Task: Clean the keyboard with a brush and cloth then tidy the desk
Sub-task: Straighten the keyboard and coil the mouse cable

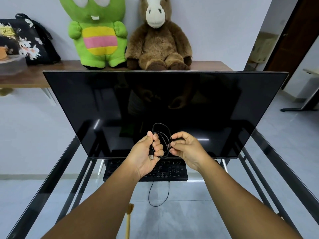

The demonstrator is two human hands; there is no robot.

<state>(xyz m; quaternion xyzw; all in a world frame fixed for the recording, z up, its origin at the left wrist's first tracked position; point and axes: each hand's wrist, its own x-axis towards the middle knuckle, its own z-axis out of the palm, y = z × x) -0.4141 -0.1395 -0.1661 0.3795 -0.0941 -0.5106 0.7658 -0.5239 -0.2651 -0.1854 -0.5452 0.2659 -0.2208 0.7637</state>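
Note:
A black keyboard lies on the glass desk under the monitor's lower edge, partly hidden by my hands. Its thin black cable is looped into a coil held in front of the screen. My left hand grips the coil, with the USB plug against its palm. My right hand pinches the coil's right side between thumb and fingers. A slack loop of the cable hangs onto the glass in front of the keyboard. A brush with a light wooden handle lies near the front, between my forearms. No cloth is visible.
A large dark monitor stands across the back of the desk. Behind it a wooden shelf holds a green plush toy, a brown plush horse and a black floral bag. Dark metal frame bars run along both desk sides.

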